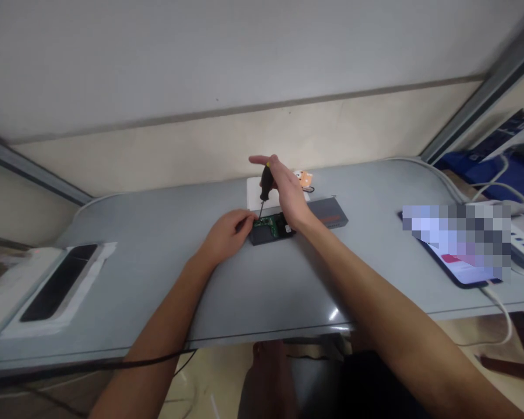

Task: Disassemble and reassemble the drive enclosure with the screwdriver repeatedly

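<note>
A small dark device case [268, 233] lies open on the grey table [166, 244], with a green circuit board [268, 224] showing inside. My right hand [286, 189] is wrapped round a black-handled screwdriver [265, 186] held upright, tip down on the board; its forefinger sticks out to the left. My left hand [229, 233] rests at the case's left end, fingers curled against it and pinched near the screwdriver tip.
A grey cover [329, 212] and a white box [255, 195] lie just behind the case. A phone [456, 256] with a white cable sits at the right, a dark flat object [61, 282] on white wrapping at the left. A black cable hangs off the front edge.
</note>
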A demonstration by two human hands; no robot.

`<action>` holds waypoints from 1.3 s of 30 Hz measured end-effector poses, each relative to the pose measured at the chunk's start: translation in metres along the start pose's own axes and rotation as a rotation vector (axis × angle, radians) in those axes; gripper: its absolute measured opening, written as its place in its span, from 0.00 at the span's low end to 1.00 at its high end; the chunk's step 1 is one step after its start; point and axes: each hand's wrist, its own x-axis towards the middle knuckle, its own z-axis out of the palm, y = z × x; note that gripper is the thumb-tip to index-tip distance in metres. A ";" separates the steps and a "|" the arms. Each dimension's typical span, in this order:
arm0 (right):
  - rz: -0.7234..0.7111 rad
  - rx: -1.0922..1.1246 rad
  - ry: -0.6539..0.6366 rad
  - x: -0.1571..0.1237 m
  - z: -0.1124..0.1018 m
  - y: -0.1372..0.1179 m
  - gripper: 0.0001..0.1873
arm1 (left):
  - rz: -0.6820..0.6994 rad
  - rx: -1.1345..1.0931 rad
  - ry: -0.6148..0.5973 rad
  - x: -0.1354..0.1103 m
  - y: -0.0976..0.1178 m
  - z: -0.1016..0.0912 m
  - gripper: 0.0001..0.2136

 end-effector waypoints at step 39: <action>-0.554 -0.491 0.258 -0.005 -0.042 -0.037 0.15 | 0.107 0.073 -0.056 -0.002 0.003 -0.006 0.17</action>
